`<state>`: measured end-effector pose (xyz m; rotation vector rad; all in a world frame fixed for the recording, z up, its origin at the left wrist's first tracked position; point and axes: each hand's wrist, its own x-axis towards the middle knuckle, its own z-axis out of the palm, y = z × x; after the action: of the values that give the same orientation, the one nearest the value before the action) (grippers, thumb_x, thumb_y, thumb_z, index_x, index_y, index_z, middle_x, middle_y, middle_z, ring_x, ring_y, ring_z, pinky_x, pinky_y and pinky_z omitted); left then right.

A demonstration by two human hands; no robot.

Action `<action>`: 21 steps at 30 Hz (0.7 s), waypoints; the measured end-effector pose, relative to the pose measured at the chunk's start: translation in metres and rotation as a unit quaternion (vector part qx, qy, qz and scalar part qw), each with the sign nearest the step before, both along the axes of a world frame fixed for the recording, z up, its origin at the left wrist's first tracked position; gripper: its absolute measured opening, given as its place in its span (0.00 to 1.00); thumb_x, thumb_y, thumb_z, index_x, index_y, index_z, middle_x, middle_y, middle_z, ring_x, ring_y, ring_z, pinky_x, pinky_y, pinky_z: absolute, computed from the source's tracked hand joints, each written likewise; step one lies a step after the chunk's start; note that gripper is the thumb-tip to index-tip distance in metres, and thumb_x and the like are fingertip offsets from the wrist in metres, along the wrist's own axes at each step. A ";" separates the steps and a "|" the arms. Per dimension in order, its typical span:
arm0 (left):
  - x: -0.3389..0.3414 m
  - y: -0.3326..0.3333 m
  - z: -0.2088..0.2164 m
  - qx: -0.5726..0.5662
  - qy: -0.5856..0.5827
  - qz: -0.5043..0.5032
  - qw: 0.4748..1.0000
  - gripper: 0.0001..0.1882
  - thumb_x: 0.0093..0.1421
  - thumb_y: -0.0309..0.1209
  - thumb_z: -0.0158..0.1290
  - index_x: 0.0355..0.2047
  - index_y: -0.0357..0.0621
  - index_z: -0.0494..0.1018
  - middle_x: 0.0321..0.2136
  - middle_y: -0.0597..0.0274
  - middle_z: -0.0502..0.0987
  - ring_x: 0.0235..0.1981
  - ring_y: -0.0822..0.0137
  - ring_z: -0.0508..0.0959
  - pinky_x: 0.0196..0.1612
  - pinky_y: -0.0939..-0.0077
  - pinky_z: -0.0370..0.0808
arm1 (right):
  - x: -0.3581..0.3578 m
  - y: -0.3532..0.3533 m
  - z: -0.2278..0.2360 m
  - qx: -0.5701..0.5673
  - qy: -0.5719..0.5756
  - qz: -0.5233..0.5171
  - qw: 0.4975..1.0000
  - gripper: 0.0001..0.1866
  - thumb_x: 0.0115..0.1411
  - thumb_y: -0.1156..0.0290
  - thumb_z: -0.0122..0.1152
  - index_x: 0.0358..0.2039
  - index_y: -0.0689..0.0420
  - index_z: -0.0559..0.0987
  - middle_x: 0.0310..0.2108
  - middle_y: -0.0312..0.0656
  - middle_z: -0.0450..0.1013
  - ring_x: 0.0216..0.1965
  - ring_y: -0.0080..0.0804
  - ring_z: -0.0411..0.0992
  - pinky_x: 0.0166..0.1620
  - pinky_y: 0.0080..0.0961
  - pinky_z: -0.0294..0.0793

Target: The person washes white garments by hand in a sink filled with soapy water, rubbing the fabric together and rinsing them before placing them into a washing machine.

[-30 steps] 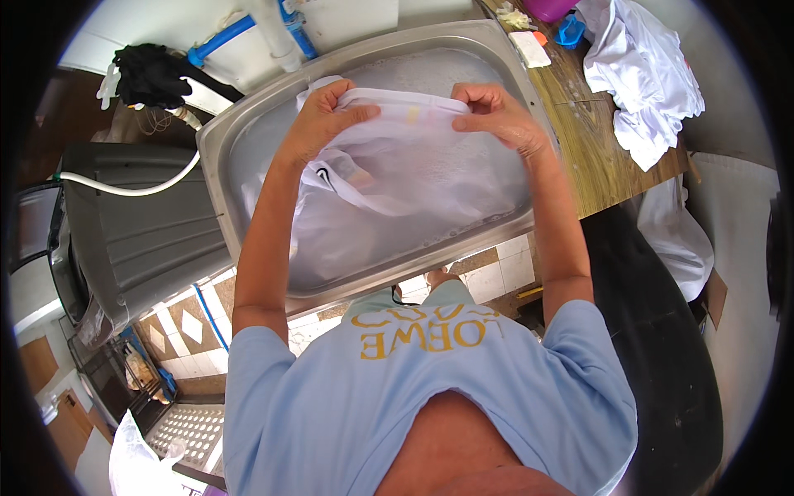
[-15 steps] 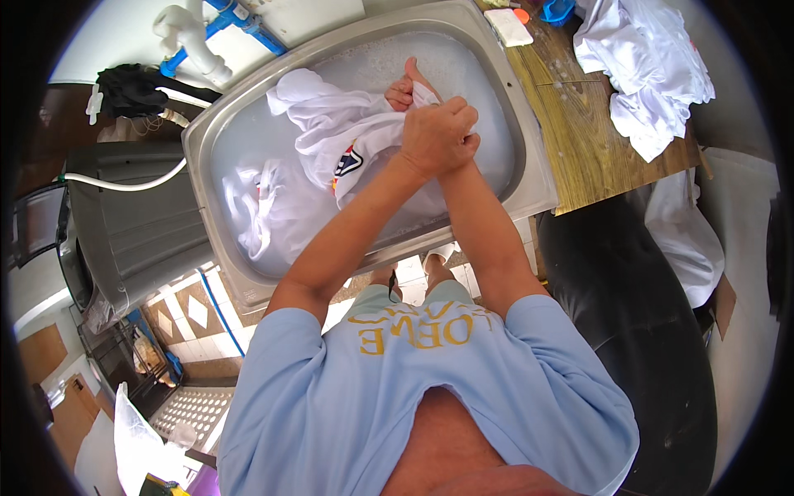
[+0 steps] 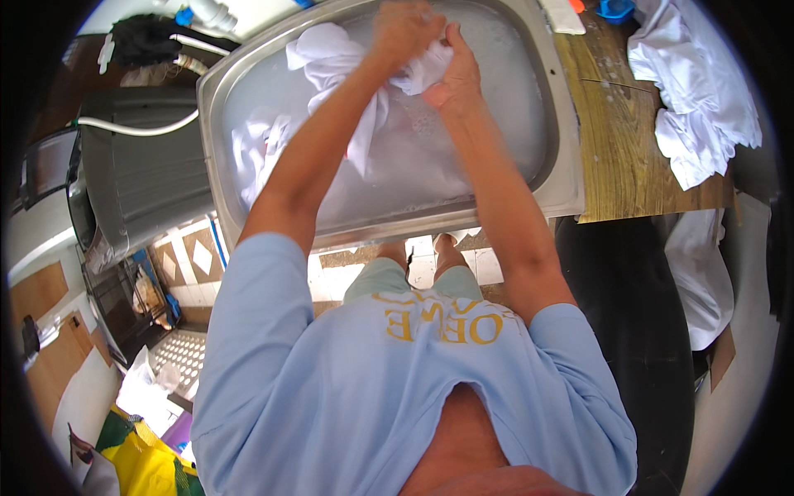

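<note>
Both hands, left hand (image 3: 405, 29) and right hand (image 3: 451, 70), have a closed grip on a bunched white shirt (image 3: 364, 124) over the soapy sink (image 3: 562, 194), fabric pressed together for scrubbing.

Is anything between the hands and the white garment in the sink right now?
Nothing visible. The left hand and right hand both grip a bunched part of the white garment directly, above the soapy water in the metal sink.

Both hands squeeze a white wet shirt (image 3: 364, 124). The left hand (image 3: 403, 29) and right hand (image 3: 453, 74) touch. Under them is a metal sink (image 3: 571, 178) with soapy water. White clothes (image 3: 695, 107) lie right of the right hand.
</note>
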<state>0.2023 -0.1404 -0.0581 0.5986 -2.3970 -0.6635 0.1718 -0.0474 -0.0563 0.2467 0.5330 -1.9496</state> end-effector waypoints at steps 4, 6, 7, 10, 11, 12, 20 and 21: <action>-0.006 0.027 -0.026 0.071 0.044 0.008 0.996 0.10 0.47 0.40 0.53 0.22 0.48 0.76 0.19 0.56 0.76 0.23 0.58 0.76 0.29 0.67 0.72 | -0.023 -0.005 -0.043 -0.078 0.091 0.016 0.993 0.19 0.63 0.49 0.43 0.37 0.52 0.71 0.39 0.37 0.71 0.41 0.34 0.69 0.44 0.32 0.69; -0.030 0.088 -0.056 -0.137 -0.027 0.142 0.980 0.10 0.47 0.40 0.52 0.23 0.50 0.77 0.20 0.58 0.76 0.24 0.57 0.77 0.29 0.66 0.72 | -0.057 0.001 -0.085 -0.365 0.067 0.162 0.914 0.19 0.63 0.50 0.42 0.36 0.52 0.72 0.39 0.36 0.72 0.40 0.33 0.69 0.44 0.32 0.69; -0.033 0.102 -0.047 -0.211 -0.056 0.164 0.962 0.10 0.47 0.40 0.52 0.24 0.50 0.77 0.20 0.59 0.77 0.24 0.57 0.77 0.29 0.65 0.72 | -0.060 -0.001 -0.086 -0.373 0.059 0.174 0.910 0.19 0.63 0.50 0.43 0.36 0.52 0.72 0.38 0.36 0.72 0.39 0.33 0.69 0.44 0.32 0.69; -0.021 0.037 0.005 0.155 -0.021 0.079 0.985 0.09 0.46 0.40 0.52 0.22 0.52 0.76 0.20 0.57 0.77 0.24 0.54 0.77 0.28 0.61 0.72 | -0.024 -0.001 -0.043 -0.117 0.025 0.084 0.989 0.18 0.61 0.52 0.46 0.36 0.54 0.73 0.34 0.36 0.72 0.36 0.32 0.69 0.45 0.32 0.68; -0.008 0.011 0.015 0.200 -0.005 0.127 0.972 0.09 0.46 0.40 0.52 0.22 0.51 0.76 0.19 0.57 0.77 0.24 0.54 0.77 0.28 0.61 0.72 | -0.005 -0.004 -0.016 0.015 0.017 0.046 0.999 0.18 0.60 0.53 0.47 0.37 0.55 0.73 0.33 0.36 0.72 0.35 0.32 0.69 0.45 0.32 0.68; -0.003 0.004 0.011 0.179 0.003 0.136 0.974 0.09 0.47 0.40 0.52 0.21 0.51 0.76 0.19 0.57 0.77 0.23 0.54 0.77 0.28 0.62 0.72 | 0.003 -0.002 0.002 0.042 0.052 0.034 0.997 0.19 0.61 0.52 0.43 0.41 0.53 0.72 0.35 0.38 0.70 0.41 0.34 0.68 0.48 0.40 0.67; -0.021 0.002 -0.027 0.073 0.042 0.093 0.992 0.11 0.50 0.41 0.53 0.18 0.50 0.76 0.15 0.57 0.76 0.21 0.56 0.77 0.26 0.63 0.72 | -0.010 0.000 -0.031 0.063 0.033 -0.028 0.997 0.24 0.63 0.45 0.38 0.35 0.54 0.70 0.31 0.37 0.70 0.32 0.31 0.68 0.37 0.27 0.70; -0.024 -0.004 -0.019 0.099 0.020 0.091 0.991 0.12 0.50 0.41 0.53 0.17 0.50 0.76 0.15 0.56 0.75 0.20 0.57 0.77 0.26 0.63 0.72 | -0.006 -0.005 -0.026 0.079 0.032 -0.017 0.996 0.24 0.63 0.45 0.38 0.34 0.54 0.70 0.31 0.37 0.70 0.32 0.30 0.68 0.36 0.27 0.70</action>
<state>0.1785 -0.1448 -0.0766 0.8668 -2.2217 -0.8304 0.1657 -0.0521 -0.0819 0.2962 0.7296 -1.9565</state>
